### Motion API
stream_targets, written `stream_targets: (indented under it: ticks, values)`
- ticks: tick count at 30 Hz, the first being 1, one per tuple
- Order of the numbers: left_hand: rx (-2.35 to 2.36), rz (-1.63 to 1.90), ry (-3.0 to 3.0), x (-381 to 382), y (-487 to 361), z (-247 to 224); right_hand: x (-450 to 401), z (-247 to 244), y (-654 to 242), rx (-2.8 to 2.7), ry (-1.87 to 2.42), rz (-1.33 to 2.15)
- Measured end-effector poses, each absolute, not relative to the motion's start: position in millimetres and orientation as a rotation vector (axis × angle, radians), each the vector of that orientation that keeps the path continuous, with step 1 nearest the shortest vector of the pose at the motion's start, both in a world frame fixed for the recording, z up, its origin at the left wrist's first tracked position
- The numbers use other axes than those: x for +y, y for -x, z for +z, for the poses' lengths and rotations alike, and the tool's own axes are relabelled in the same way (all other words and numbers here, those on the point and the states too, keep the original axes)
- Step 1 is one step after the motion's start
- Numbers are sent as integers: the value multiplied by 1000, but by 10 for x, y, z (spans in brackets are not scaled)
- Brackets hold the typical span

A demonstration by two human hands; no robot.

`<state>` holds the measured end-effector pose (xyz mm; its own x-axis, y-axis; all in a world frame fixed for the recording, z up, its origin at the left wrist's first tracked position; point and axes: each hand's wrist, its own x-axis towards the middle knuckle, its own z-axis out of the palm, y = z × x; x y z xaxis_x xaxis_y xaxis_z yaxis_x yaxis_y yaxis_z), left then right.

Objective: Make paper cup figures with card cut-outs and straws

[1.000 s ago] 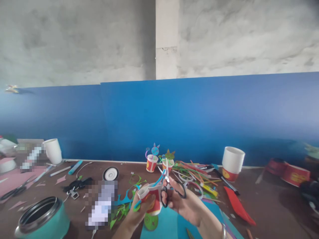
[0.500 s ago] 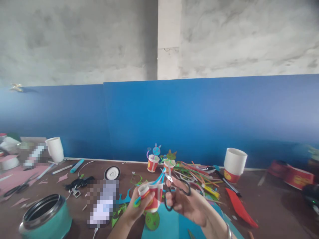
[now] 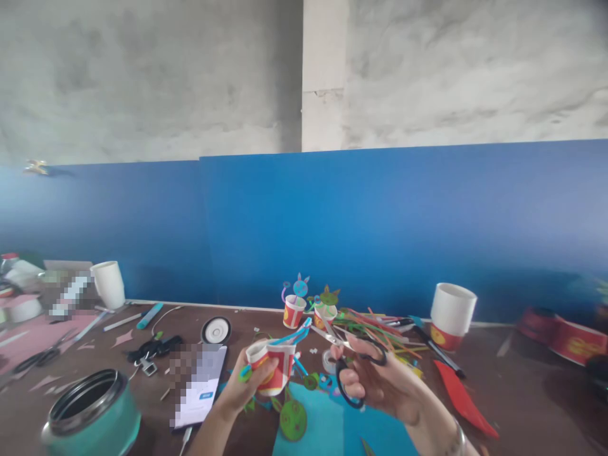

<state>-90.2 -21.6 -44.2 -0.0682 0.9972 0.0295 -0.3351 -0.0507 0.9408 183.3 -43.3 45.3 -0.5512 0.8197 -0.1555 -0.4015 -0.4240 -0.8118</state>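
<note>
Clasping the red paper cup [image 3: 280, 375] with blue strips [image 3: 298, 335], your left hand [image 3: 247, 382] is at lower centre; your right hand [image 3: 377, 384] grips scissors [image 3: 341, 342]. Two animal-topped cups [image 3: 294, 315] seem complete; this one looks unfinished.

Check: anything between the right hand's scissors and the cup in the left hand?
Only the blue strips, reaching from the top of the cup toward the scissors; nothing else visible stands between them.

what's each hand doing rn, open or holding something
Left hand: closed around a red-and-white paper cup.
Right hand: holding black-handled scissors, fingers in the handles, blades apart.
</note>
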Motion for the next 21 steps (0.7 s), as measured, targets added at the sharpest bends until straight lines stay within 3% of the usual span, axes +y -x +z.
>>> stream_targets:
  ticks: [5, 12, 21]
  values:
    - [956, 1363, -886, -183, 842, -409, -428, 693, -2351, -877, 611, 1509]
    - [838, 1338, -703, -182, 532, -435, -551, 536, -1858, -1390, 699, 1715]
    - [808, 1345, -798, -240, 388, -523, -635, 370, -1332, -1273, 736, 1811]
